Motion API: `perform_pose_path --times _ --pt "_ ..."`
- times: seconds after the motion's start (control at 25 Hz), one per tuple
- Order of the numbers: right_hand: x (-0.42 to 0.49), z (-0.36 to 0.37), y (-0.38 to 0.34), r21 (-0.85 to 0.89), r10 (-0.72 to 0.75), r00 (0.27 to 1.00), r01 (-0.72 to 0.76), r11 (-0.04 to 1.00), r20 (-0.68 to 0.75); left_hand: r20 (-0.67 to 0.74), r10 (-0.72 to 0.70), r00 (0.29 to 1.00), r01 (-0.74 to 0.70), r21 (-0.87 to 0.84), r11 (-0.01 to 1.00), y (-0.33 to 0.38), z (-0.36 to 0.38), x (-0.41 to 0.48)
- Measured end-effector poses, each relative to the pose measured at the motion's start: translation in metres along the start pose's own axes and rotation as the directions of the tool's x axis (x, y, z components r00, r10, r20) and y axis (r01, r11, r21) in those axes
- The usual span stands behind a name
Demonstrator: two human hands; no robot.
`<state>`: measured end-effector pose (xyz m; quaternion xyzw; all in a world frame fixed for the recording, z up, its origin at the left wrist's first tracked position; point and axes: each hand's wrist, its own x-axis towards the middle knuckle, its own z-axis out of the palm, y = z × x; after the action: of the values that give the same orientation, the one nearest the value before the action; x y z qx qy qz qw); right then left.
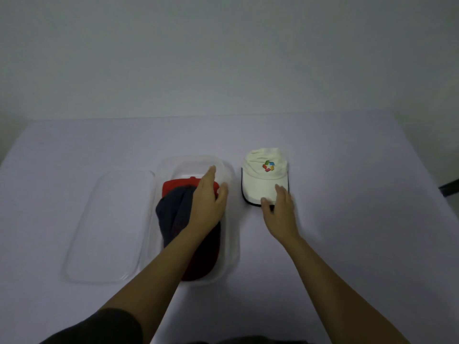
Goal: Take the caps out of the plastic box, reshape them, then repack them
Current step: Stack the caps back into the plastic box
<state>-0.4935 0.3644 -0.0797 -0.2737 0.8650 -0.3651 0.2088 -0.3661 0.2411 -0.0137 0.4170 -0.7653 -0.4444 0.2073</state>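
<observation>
One white cap (264,180) lies out just right of the plastic box (234,234), with the right hand (279,211) flat on its brim. The dark cap (171,212) and red cap (173,186) sit inside the box under the open left hand (207,204). Reshaping and repacking are not yet done.

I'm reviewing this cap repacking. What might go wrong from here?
The left hand reaches over the dark blue cap and red cap stacked in the plastic box; lifting one may drag the other, or tip the box. The right hand rests on the brim of the white cap and might bend it.
</observation>
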Motion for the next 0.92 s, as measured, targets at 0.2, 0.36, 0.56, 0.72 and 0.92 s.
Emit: perform_pose_path --times 0.2,0.36,0.56,0.72,0.92 --pt "0.027 -0.026 0.031 0.345 0.4 0.907 -0.419 0.84 0.127 0.346 -0.598 0.723 0.691 -0.383 0.613 0.024 0.071 0.047" --pt "0.041 -0.023 0.043 0.458 0.498 0.839 -0.539 0.707 0.219 0.392 -0.76 0.519 0.821 -0.478 0.314 0.007 0.11 0.054" --pt "0.05 -0.009 0.051 0.593 0.508 0.788 -0.605 0.532 0.348 0.316 -0.793 0.52 0.815 -0.462 0.35 -0.016 0.13 0.052" --pt "0.052 -0.003 0.053 0.747 0.494 0.793 -0.559 0.359 0.355 0.308 -0.779 0.546 0.791 -0.495 0.358 -0.014 0.134 0.051" --pt "0.048 -0.021 0.046 0.857 0.433 0.8 -0.504 0.108 0.416 0.421 -0.71 0.565 0.774 -0.569 0.278 0.008 0.129 0.046"
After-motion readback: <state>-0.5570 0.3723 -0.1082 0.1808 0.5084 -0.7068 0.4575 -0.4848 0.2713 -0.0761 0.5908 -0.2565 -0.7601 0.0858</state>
